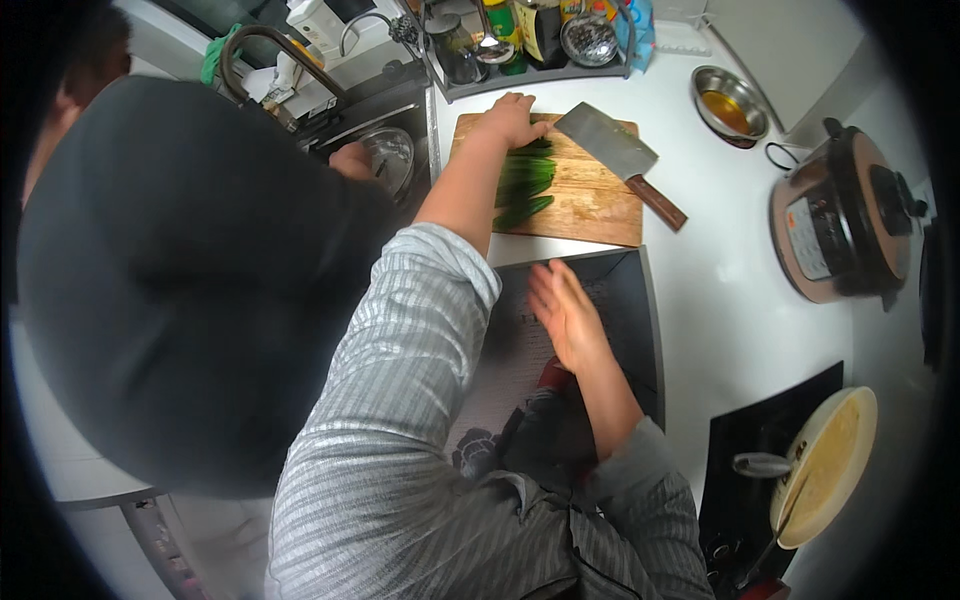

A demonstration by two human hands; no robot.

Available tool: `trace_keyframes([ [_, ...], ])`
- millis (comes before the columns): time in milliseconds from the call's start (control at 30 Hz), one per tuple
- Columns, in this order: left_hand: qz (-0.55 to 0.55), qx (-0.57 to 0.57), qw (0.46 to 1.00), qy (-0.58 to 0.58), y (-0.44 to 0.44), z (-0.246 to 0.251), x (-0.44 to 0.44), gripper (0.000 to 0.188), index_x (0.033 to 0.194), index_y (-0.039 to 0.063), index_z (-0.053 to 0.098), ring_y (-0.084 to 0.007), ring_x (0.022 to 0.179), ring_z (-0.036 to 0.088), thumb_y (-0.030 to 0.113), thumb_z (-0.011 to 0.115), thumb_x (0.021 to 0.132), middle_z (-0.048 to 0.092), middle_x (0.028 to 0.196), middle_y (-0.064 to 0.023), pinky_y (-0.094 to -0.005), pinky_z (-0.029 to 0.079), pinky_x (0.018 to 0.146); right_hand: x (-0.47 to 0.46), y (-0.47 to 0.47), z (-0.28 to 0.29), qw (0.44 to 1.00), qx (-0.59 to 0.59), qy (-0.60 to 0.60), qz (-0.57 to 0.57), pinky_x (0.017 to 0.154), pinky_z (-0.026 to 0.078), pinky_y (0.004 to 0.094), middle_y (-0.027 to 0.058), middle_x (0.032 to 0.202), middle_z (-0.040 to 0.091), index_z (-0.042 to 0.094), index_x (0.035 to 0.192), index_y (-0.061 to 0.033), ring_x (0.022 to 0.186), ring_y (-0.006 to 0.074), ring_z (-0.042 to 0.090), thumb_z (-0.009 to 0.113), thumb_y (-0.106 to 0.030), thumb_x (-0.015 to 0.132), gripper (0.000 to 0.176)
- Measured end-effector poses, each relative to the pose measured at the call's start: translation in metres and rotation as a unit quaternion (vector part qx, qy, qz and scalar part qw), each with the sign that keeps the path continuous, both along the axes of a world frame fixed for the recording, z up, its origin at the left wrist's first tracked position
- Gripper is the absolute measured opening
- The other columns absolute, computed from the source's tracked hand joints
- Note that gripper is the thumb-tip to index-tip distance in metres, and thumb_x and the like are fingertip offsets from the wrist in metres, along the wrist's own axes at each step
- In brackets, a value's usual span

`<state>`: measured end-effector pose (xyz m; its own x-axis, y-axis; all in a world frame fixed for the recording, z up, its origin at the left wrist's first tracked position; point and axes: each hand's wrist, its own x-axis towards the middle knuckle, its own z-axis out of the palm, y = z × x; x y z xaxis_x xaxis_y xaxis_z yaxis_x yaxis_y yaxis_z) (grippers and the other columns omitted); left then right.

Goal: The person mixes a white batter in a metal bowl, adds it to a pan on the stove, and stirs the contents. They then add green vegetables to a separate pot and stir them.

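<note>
My left hand (517, 122) rests at the far edge of a wooden cutting board (592, 210), by the end of some green vegetable pieces, fingers spread; whether it touches them is hard to tell. Several long green pieces (529, 176), perhaps cucumber, lie side by side on the board, partly behind my left forearm. A cleaver (609, 141) with a wooden handle lies across the board's right side, its handle reaching over the white counter. Slightly blurred, my right hand (564, 311) is held above the floor mat in front of the counter, palm turned sideways, holding nothing.
Close at left stands another person in black (202, 285), a hand (351, 160) by a glass lid or bowl (390, 159) in the sink. A rack (532, 79) holds bottles and ladles. To the right are a metal bowl (729, 105), an electric cooker (844, 217) and a pan (825, 469) on the hob.
</note>
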<state>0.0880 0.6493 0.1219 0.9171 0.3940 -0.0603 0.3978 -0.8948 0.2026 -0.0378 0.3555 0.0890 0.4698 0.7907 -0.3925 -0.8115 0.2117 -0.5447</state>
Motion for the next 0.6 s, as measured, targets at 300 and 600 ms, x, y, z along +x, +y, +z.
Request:
trace_keyframes([
  [300,-0.006,0.070,0.988,0.137,0.014,-0.004,0.001,0.091,0.139,0.015,0.038,-0.0305,0.131,0.034,0.078,0.043,0.073,0.041,0.138,-0.0076,-0.0495,0.028,0.105,0.040,0.094,-0.026,0.996,-0.019,0.044,-0.080,0.106,0.028,0.0432,0.0141,0.141,0.035,0.022,0.142,-0.0058,0.131,0.0283,0.033,0.055,-0.027,0.093,0.063],
  [600,-0.012,-0.042,0.994,0.100,0.038,-0.039,-0.011,0.101,0.122,-0.002,0.052,-0.0399,0.111,0.051,0.076,0.063,0.059,0.054,0.117,-0.0260,-0.0437,0.042,0.093,0.055,0.149,-0.011,0.983,-0.090,0.100,-0.121,0.085,0.045,0.0379,0.0055,0.128,0.044,0.031,0.133,-0.0161,0.112,0.0203,0.046,0.063,-0.014,0.087,0.056],
])
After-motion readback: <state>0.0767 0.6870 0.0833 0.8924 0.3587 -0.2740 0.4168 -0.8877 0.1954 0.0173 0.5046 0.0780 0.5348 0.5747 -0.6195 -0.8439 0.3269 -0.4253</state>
